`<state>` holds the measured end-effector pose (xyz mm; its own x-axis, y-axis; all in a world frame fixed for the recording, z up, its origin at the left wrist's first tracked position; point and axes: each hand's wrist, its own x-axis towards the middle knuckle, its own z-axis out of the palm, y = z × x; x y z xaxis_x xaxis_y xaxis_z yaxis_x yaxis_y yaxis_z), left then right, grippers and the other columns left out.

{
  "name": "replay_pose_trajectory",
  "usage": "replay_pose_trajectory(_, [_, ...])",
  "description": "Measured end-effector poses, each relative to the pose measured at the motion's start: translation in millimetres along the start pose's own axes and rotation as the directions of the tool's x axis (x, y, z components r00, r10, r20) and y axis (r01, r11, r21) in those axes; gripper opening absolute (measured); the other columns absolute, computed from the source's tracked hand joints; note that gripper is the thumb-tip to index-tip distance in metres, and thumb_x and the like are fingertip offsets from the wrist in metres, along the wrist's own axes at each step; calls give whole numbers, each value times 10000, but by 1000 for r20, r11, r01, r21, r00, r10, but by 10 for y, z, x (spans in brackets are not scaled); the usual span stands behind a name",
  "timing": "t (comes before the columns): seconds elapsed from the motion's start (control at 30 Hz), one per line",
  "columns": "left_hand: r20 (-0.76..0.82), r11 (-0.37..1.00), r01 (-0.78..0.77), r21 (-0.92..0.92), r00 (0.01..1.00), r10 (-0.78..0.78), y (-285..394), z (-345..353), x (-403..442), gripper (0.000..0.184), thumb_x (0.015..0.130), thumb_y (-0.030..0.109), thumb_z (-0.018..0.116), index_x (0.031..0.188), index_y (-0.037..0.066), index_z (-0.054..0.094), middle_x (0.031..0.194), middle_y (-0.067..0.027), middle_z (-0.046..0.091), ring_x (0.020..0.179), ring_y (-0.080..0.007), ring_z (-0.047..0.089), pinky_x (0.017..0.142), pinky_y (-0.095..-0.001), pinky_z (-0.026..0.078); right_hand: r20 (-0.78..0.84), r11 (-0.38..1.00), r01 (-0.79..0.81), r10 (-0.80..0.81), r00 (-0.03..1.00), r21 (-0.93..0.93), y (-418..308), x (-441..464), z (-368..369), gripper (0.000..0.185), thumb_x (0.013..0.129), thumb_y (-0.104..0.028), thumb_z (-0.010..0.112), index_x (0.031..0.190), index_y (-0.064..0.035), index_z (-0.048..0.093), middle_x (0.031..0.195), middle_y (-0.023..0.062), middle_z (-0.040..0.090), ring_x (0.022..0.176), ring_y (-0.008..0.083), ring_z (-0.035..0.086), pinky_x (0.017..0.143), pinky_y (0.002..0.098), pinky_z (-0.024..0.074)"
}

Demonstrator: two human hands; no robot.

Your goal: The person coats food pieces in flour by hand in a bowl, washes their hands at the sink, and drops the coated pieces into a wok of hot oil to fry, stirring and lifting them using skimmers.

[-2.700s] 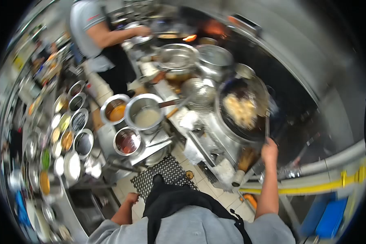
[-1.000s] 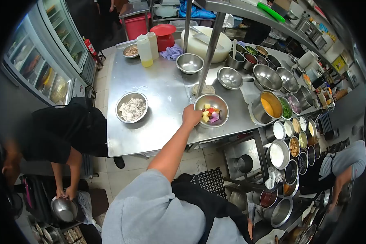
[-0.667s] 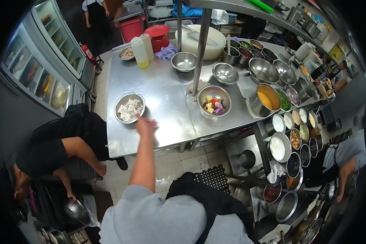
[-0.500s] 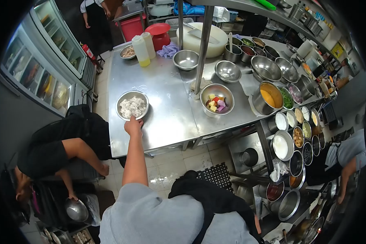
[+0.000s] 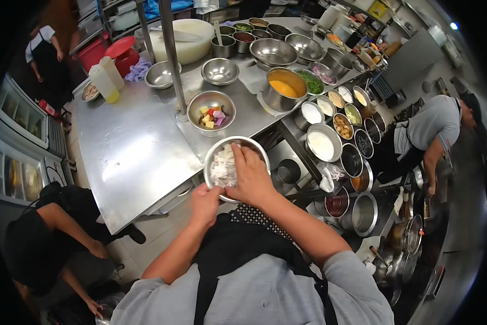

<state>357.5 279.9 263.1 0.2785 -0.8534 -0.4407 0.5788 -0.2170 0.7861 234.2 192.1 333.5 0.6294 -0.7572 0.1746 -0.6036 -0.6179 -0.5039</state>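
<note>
A steel bowl (image 5: pixel 258 151) is held in front of my body, off the front edge of the steel table. Pale, shredded-looking pieces of what may be raw meat (image 5: pixel 219 168) lie in it. My left hand (image 5: pixel 205 205) grips the near left rim, thumb on top. Over the bowl's right side lies my right hand (image 5: pixel 250 176), its fingers stretched across the pale pieces and its thumb apart near the rim. Just beyond stands another steel bowl (image 5: pixel 230 103) with cut yellow, red and purple vegetables.
The steel table (image 5: pixel 130 157) carries a pot of orange liquid (image 5: pixel 284 89), metal bowls and squeeze bottles (image 5: pixel 104 84). A metal post (image 5: pixel 174 59) rises from it. Ingredient containers (image 5: pixel 323 142) fill a rack at right. One co-worker (image 5: pixel 436 124) stands right; another person (image 5: pixel 54 233) bends low at left.
The bowl of pale pieces has left the table's left part and come toward my body. Both hands are now at it; before, one hand held its rim. My view has turned right.
</note>
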Motion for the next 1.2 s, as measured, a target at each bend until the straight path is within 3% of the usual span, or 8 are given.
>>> replay_pose_trajectory(0.2, [83, 977, -144, 158, 988, 132, -217, 211, 25, 144, 759, 11, 515, 836, -25, 631, 772, -56, 628, 680, -135, 600, 621, -296, 534, 90, 978, -129, 145, 985, -163, 219, -63, 85, 695, 565, -180, 741, 1198, -103, 465, 1090, 238, 468, 990, 413, 508, 851, 443, 445])
replay_pose_trajectory(0.33, [-15, 983, 1, 183, 1000, 2, -403, 134, 64, 101, 770, 29, 516, 799, -4, 606, 758, -48, 617, 668, -145, 604, 634, -330, 541, 316, 918, -363, 300, 900, 162, 352, 10, -237, 597, 593, -144, 724, 1142, -82, 498, 1063, 201, 574, 1033, 330, 552, 881, 378, 449])
replay_pose_trajectory(0.53, [-59, 998, 63, -11, 996, -64, -348, 294, -214, 124, 780, 37, 494, 865, 14, 582, 857, -67, 619, 755, -170, 612, 715, -356, 536, 256, 976, 74, -127, 958, 207, 490, -11, -282, 448, 677, -78, 668, 1115, -71, 575, 1134, 157, 574, 1082, 296, 543, 938, 349, 415])
replay_pose_trajectory(0.73, [-191, 995, -32, -98, 982, 12, -508, 274, -365, 132, 779, 24, 493, 881, 10, 575, 875, -75, 619, 783, -175, 621, 722, -348, 540, 264, 958, 133, -201, 943, 254, 239, -68, -472, 493, 659, 12, 637, 1143, -55, 567, 1193, 148, 542, 1087, 287, 543, 959, 327, 411])
replay_pose_trajectory(0.8, [-231, 991, -68, -118, 972, 40, -619, 247, -472, 143, 779, 19, 491, 892, 9, 578, 880, -80, 623, 780, -177, 626, 713, -340, 544, 444, 869, -99, -147, 884, 485, 190, -96, -467, 562, 633, 13, 637, 1181, -38, 527, 1182, 161, 545, 1116, 313, 520, 966, 328, 410])
replay_pose_trajectory(0.93, [-295, 968, -159, -193, 951, 97, -730, 210, -616, 179, 773, 10, 498, 925, 2, 592, 878, -87, 638, 755, -179, 632, 701, -339, 548, 422, 952, 237, -300, 856, 195, 262, -139, -234, 739, 565, -53, 762, 1246, -25, 477, 1196, 169, 538, 1092, 310, 539, 960, 332, 418])
replay_pose_trajectory(1.0, [-290, 969, -130, -211, 955, 65, -693, 281, -755, 177, 768, 4, 501, 919, 2, 593, 872, -85, 637, 740, -177, 631, 691, -344, 550, 451, 924, 371, -373, 811, 95, 271, -210, 14, 915, 493, -238, 821, 1287, -59, 406, 1138, 217, 509, 1066, 373, 516, 935, 385, 425])
replay_pose_trajectory(1.2, [-325, 949, -142, -281, 945, 45, -915, 67, -1037, 162, 773, 6, 509, 908, -3, 598, 876, -81, 630, 748, -177, 632, 688, -346, 558, 517, 945, 307, -319, 794, 112, 20, -457, 497, 641, 559, -187, 750, 1128, -93, 469, 1007, 208, 544, 976, 395, 550, 857, 419, 458])
